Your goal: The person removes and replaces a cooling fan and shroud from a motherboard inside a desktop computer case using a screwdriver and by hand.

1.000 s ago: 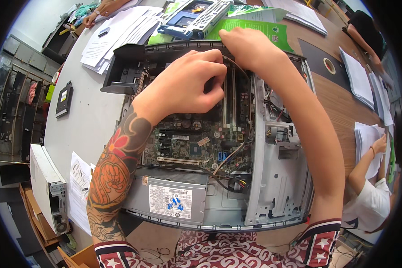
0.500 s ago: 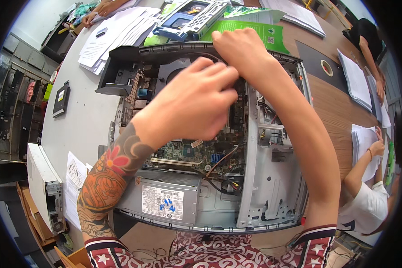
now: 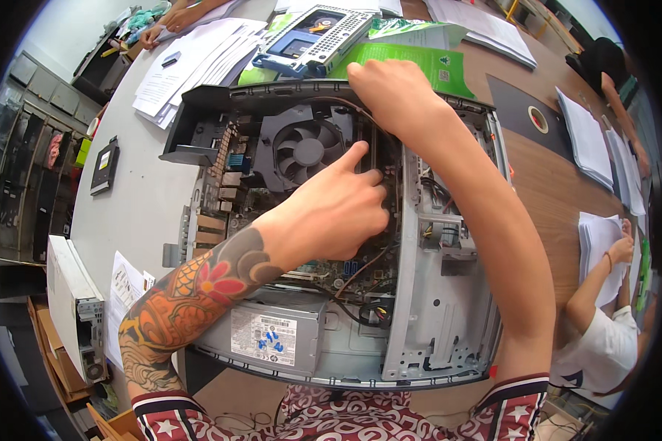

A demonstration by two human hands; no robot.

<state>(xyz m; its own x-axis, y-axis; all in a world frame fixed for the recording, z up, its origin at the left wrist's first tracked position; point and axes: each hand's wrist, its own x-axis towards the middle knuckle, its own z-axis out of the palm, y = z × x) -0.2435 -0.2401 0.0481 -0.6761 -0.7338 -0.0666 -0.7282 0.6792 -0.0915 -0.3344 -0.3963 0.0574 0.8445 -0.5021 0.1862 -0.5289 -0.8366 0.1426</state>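
Observation:
An open desktop computer case (image 3: 438,301) lies before me, with a black cooling fan (image 3: 309,151) on its motherboard and a silver power supply (image 3: 268,331) at the near left. My left hand (image 3: 335,209) is over the board just below and right of the fan, its index finger bent toward the slots and the other fingers curled; what they hold, if anything, is hidden. My right hand (image 3: 390,95) is closed at the far rim, beside a thin cable (image 3: 324,101); its fingertips and whatever they grip are out of sight.
A metal drive cage (image 3: 316,40) and green sheets (image 3: 434,66) lie beyond the case. Paper stacks (image 3: 184,70), a flat drive (image 3: 105,166), another case (image 3: 77,309) and a tape roll (image 3: 537,120) surround it. Co-workers' hands (image 3: 621,248) handle papers nearby.
My left hand has moved down over the board, uncovering the fan, and its index finger now sticks out. My right hand has shifted slightly left and down, still at the far rim.

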